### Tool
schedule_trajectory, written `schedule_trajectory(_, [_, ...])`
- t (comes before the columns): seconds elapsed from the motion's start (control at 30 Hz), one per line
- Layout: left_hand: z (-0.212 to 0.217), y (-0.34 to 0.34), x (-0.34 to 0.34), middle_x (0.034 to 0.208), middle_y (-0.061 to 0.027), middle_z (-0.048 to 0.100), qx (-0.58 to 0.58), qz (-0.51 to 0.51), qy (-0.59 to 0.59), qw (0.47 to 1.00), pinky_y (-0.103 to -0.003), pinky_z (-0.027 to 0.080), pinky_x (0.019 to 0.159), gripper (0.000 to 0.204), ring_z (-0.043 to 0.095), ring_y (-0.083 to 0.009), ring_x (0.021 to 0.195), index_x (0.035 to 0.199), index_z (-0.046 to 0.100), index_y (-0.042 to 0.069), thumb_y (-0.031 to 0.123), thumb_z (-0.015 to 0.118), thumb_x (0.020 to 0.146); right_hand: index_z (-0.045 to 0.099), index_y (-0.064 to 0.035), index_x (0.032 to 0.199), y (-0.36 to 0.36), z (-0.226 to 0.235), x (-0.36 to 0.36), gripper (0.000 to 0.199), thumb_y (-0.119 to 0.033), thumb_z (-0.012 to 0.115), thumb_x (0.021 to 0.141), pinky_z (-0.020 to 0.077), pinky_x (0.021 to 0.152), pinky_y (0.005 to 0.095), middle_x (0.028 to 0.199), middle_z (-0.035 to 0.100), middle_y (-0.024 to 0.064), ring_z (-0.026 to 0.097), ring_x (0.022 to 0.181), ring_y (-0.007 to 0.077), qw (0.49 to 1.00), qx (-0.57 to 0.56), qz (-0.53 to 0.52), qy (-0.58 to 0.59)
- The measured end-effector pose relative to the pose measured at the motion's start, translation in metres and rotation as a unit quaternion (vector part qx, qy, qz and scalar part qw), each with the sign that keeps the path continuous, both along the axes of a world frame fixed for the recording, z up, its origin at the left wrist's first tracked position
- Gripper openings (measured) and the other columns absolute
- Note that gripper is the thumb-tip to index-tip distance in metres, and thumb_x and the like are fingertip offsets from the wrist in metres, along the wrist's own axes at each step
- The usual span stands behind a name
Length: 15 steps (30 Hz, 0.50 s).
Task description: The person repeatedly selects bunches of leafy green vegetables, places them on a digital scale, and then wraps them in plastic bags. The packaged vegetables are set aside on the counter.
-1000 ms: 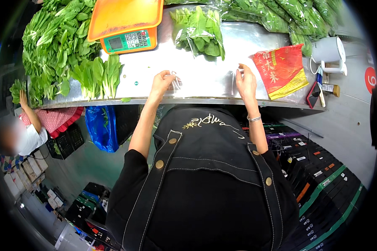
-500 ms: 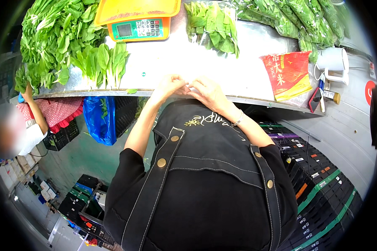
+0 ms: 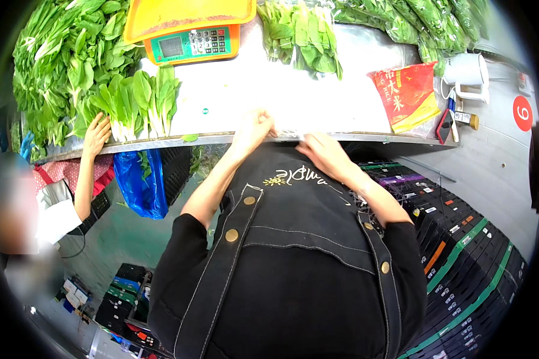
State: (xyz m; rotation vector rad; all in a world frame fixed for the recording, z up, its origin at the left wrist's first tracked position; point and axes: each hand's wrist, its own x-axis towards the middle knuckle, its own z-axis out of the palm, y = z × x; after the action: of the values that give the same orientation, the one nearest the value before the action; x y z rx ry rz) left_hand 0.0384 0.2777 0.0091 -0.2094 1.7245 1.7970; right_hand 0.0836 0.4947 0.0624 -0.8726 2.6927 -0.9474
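My left hand (image 3: 254, 127) and my right hand (image 3: 321, 151) meet at the front edge of the steel table (image 3: 233, 102). Both pinch the near edge of a thin clear plastic bag (image 3: 293, 116) that lies flat on the table. The left hand's fingers curl over the edge, while the right hand sits slightly lower, just off the table. Behind the bag lies a bundle of bagged green leaves (image 3: 305, 36). I wear a black apron.
An orange-and-green scale (image 3: 185, 39) stands at the back. Loose leafy greens (image 3: 66, 66) and bok choy (image 3: 141, 99) fill the left, where another person's hand (image 3: 96, 134) rests. A red bag (image 3: 408, 96), a white jug (image 3: 467, 70), a blue bag (image 3: 139, 185) and black crates (image 3: 461, 239) are around.
My hands were spread apart on the table a second ago. They have come together at the table's front edge and closed on the clear bag.
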Motion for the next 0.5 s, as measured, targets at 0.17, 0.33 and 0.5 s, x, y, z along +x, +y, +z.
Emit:
schedule_trajectory(0.17, [0.004, -0.019, 0.003, 0.067, -0.01, 0.064, 0.039, -0.033, -0.044, 0.998, -0.023, 0.049, 0.057, 0.016, 0.062, -0.0137, 0.06, 0.094, 0.056, 0.001, 0.017, 0.056, 0.09, 0.056, -0.0013, 0.086, 0.201, -0.067, 0.188, 0.015, -0.009, 0.065, 0.075, 0.0479, 0.07, 0.0414, 0.092, 0.057, 0.0164, 0.058, 0.085, 0.0347, 0.924, 0.297, -0.097, -0.219])
schedule_trajectory(0.33, [-0.005, -0.029, -0.016, 0.085, -0.0118, 0.062, -0.195, 0.002, 0.172, 0.965, -0.033, 0.05, 0.07, 0.023, 0.062, -0.0226, 0.078, 0.108, 0.053, 0.004, 0.01, 0.057, 0.086, 0.062, -0.0045, 0.095, 0.226, -0.118, 0.211, 0.02, -0.015, 0.06, 0.079, 0.0533, 0.069, 0.0367, 0.095, 0.067, 0.0146, 0.066, 0.083, 0.0285, 0.841, 0.376, 0.081, -0.38])
schedule_trajectory(0.5, [-0.024, -0.012, -0.034, 0.12, -0.0129, 0.047, -0.356, -0.029, 0.516, 0.779, -0.041, 0.039, 0.091, 0.045, 0.045, -0.0322, 0.111, 0.115, 0.053, 0.009, 0.005, 0.067, 0.072, 0.057, -0.0004, 0.073, 0.128, -0.031, 0.025, 0.026, -0.024, 0.065, 0.08, 0.0433, 0.05, 0.035, 0.056, 0.056, 0.0126, 0.057, 0.05, 0.0252, 0.919, 0.114, -0.349, -0.145])
